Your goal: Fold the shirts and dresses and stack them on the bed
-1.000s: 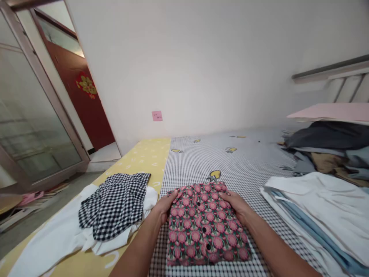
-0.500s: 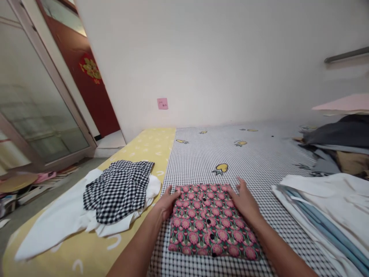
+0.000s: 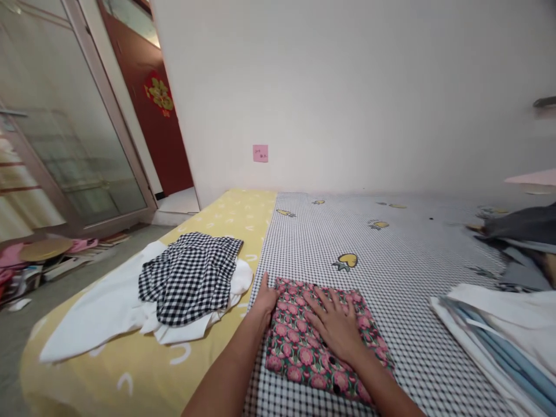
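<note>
A folded shirt (image 3: pixel 299 362) with a pink flower print on green lies on the black-and-white checked bedsheet (image 3: pixel 417 324), with black buttons showing down its front. My right hand (image 3: pixel 334 323) rests flat on top of the shirt, fingers spread, covering its upper right part. My left hand (image 3: pixel 266 299) stands on its edge against the shirt's left side, fingers together and pointing up. Neither hand grips the cloth. The shirt's far corner is partly hidden under my right hand.
A black-and-white gingham garment (image 3: pixel 189 278) lies on a white garment (image 3: pixel 99 313) on the yellow mattress (image 3: pixel 230 217) to my left. Folded white and blue clothes (image 3: pixel 490 330) lie at right, with dark clothes (image 3: pixel 521 223) behind. Magazines (image 3: pixel 56 260) lie on the floor beyond the mattress.
My right hand has moved from the shirt's right edge onto its top and lies flat. The view has swung, so the room and bed sit further right and lower.
</note>
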Demonstrator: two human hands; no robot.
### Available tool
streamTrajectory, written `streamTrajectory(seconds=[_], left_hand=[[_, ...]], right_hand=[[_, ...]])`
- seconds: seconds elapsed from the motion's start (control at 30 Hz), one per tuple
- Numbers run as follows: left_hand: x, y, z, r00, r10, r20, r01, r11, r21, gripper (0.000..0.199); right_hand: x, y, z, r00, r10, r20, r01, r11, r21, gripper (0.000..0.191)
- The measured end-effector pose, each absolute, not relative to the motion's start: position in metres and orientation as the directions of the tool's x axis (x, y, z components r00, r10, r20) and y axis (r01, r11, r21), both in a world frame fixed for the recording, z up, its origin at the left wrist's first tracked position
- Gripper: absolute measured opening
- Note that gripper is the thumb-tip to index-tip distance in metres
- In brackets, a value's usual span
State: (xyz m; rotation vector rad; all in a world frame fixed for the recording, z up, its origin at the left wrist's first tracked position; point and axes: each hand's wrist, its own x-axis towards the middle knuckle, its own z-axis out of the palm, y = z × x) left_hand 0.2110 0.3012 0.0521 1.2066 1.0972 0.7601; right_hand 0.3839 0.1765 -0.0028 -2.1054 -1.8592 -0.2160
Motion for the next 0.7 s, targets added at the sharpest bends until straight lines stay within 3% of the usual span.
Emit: streamTrajectory(seconds=[0.13,0.2,0.27,0.33,0.4,0.5,0.7], left_hand=[[0.221,0.289,0.081,0.185,0.98,-0.076,0.227,0.033,0.973,0.073],[0.23,0.273,0.095,0.235,0.966,0.105,0.307,-0.176,0.935,0.063],[0.239,0.255,0.098,0.423,0.85,0.314,0.428,-0.493,0.757,0.054],[0.242,0.242,0.086,0.611,0.708,0.355,0.529,-0.698,0.482,0.047],[0.24,0.236,0.064,0.642,0.713,0.281,0.628,-0.699,0.341,0.049],[0.23,0.24,0.033,0.561,0.797,0.225,0.745,-0.604,0.282,0.056],[0.226,0.241,0.025,0.534,0.806,0.254,0.811,-0.574,0.114,0.053]], right_hand=[[0.383,0.173,0.008,0.17,0.95,0.262,0.978,-0.131,-0.16,0.052],[0.381,0.172,0.011,0.18,0.952,0.249,0.977,-0.143,-0.158,0.053],[0.379,0.172,0.013,0.174,0.957,0.234,0.98,-0.144,-0.14,0.052],[0.377,0.172,0.016,0.17,0.962,0.216,0.981,-0.145,-0.127,0.052],[0.376,0.172,0.022,0.181,0.964,0.193,0.977,-0.154,-0.144,0.055],[0.381,0.166,0.032,0.226,0.959,0.172,0.964,-0.194,-0.184,0.063],[0.412,0.12,0.023,0.527,0.848,0.052,0.844,-0.516,-0.147,0.054]])
